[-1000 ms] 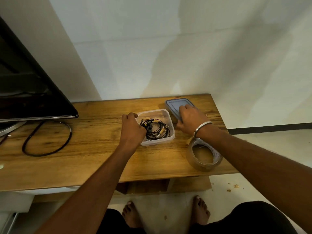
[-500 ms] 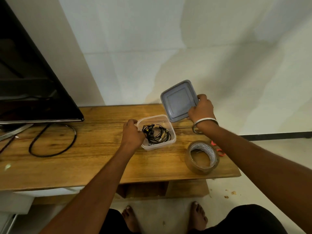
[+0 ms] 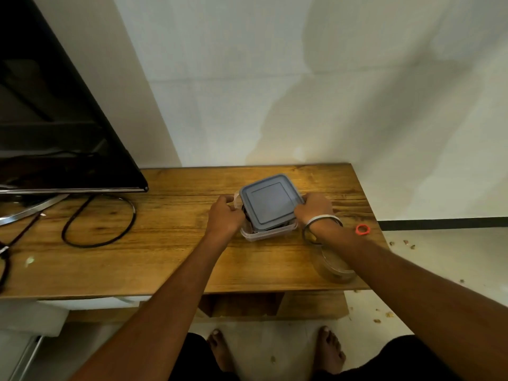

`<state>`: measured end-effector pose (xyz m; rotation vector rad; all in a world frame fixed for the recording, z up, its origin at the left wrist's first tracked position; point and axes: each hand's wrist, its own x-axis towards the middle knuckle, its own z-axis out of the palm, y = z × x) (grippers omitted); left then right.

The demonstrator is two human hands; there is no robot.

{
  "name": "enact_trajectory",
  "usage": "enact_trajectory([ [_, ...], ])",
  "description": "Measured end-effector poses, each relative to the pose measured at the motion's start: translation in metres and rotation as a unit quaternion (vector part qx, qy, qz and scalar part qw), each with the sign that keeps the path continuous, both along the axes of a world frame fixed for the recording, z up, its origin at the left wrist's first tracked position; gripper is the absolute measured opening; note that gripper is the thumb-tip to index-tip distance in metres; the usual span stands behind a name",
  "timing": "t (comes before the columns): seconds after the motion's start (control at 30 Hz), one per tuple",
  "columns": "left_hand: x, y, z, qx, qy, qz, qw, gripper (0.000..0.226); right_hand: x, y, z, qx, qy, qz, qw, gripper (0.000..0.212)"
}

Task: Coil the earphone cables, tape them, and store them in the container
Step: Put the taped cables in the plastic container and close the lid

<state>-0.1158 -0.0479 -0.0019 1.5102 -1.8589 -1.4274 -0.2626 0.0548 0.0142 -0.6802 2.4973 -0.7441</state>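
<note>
A clear plastic container [image 3: 270, 234] stands on the wooden table [image 3: 170, 243]. The grey lid [image 3: 270, 202] lies over its top, tilted, with its near edge raised. A sliver of the black coiled earphone cables [image 3: 248, 225] shows under the lid's near-left edge; the rest is hidden. My left hand [image 3: 224, 217] grips the container's left side. My right hand [image 3: 316, 209] holds the lid's right edge. A roll of clear tape [image 3: 334, 268] sits near the table's front right, partly behind my right forearm.
A black TV [image 3: 55, 119] fills the left, its stand leg [image 3: 30, 210] and a looped black cable [image 3: 101, 221] on the table beside it. A small orange ring [image 3: 362, 229] lies near the table's right edge. The white wall is close behind.
My right hand lifted the lid from the table behind the container, carried it up and over, and now holds it on top of the container. My left hand stayed on the container.
</note>
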Motion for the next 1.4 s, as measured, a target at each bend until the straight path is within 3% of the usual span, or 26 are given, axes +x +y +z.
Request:
enact_trajectory([
  [0.4, -0.001, -0.001, -0.005, -0.041, -0.010, -0.030, 0.999, 0.047, 0.008, -0.002, -0.003, 0.046, 0.049, 0.080, 0.995, 0.027],
  [0.57, -0.001, -0.004, -0.007, -0.016, 0.000, -0.043, 0.999, 0.047, 0.001, -0.002, 0.007, 0.045, -0.039, 0.087, 0.994, 0.043],
  [0.73, 0.003, -0.008, -0.007, 0.011, 0.021, -0.103, 0.994, 0.046, -0.005, -0.003, 0.005, 0.053, -0.105, 0.080, 0.990, 0.027],
  [1.13, 0.024, -0.022, -0.004, 0.130, 0.057, -0.234, 0.962, 0.103, -0.016, -0.003, 0.005, 0.052, -0.129, 0.130, 0.982, 0.036],
  [1.4, 0.024, -0.024, -0.006, 0.122, 0.049, -0.242, 0.961, 0.107, -0.021, 0.003, -0.002, 0.027, -0.101, 0.154, 0.982, 0.029],
])
